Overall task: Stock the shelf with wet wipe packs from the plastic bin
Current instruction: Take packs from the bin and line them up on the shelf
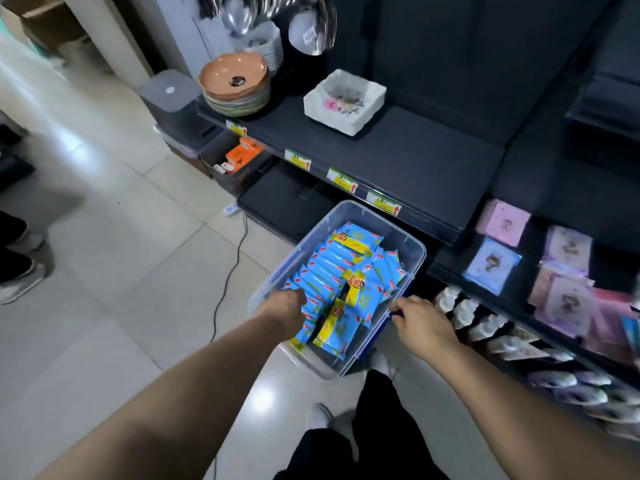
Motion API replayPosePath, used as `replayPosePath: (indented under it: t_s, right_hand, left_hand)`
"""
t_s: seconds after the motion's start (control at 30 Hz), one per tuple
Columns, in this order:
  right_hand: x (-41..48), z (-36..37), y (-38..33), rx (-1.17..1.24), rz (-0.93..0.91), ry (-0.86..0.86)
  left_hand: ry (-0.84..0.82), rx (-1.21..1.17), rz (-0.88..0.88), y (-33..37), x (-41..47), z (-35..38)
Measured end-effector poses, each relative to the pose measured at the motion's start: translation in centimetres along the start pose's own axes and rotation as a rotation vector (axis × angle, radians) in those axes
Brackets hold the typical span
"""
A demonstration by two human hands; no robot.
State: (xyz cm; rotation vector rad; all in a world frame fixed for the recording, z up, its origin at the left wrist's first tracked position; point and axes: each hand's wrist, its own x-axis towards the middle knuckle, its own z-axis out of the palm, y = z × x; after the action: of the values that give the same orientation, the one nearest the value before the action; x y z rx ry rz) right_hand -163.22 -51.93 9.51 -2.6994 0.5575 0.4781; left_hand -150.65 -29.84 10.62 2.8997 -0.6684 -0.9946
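The wet wipe packs, blue with yellow and red printing, are heaped inside a clear plastic bin with a blue-tinted rim. The bin is held between the two hands in front of a dark shelf. The left hand is clamped on the bin's left rim, its fingers curled over the edge and hidden among the packs. The right hand is closed on the right rim, with the thumb seen along the top edge. Whether the bin is lifted clear of the tiled floor cannot be told for certain.

On the shelf a stack of bowls and a white square dish are set well apart, and yellow-and-green price tags are fixed along its front edge. Pastel packets are laid on the shelving to the right, with a row of small bottles below them. A dark cable is trailed across the floor to the left of the bin.
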Motion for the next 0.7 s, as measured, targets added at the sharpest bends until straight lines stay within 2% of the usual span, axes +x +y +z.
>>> replayPosePath:
  t_s: [0.13, 0.3, 0.4, 0.47, 0.6, 0.7]
  right_hand:
    - [2.9, 1.8, -0.2, 0.001, -0.027, -0.091]
    - [7.2, 4.2, -1.1, 0.041, -0.130, -0.170]
    - [9.4, 5.6, -1.8, 0.042, -0.183, -0.213]
    - [10.6, 6.7, -2.1, 0.065, -0.213, -0.265]
    - [11.9, 8.6, -2.7, 0.099, -0.236, -0.343]
    - [12.5, 9.7, -3.2, 0.120, -0.235, -0.367]
  left_hand:
    - [-0.044, 0.043, -0.003, 0.3, 2.1, 1.3]
    - [-0.141, 0.098, -0.121, -2.2, 5.5, 3.3]
    - [-0.155, 0.194, -0.132, -3.3, 7.8, 4.4]
    - [-0.154, 0.226, -0.109, -3.6, 9.6, 5.2]
    - [-0.127, 0.357, 0.079, -4.3, 12.3, 7.5]
    - [-0.110, 0.418, 0.112, -4.9, 13.4, 8.7]
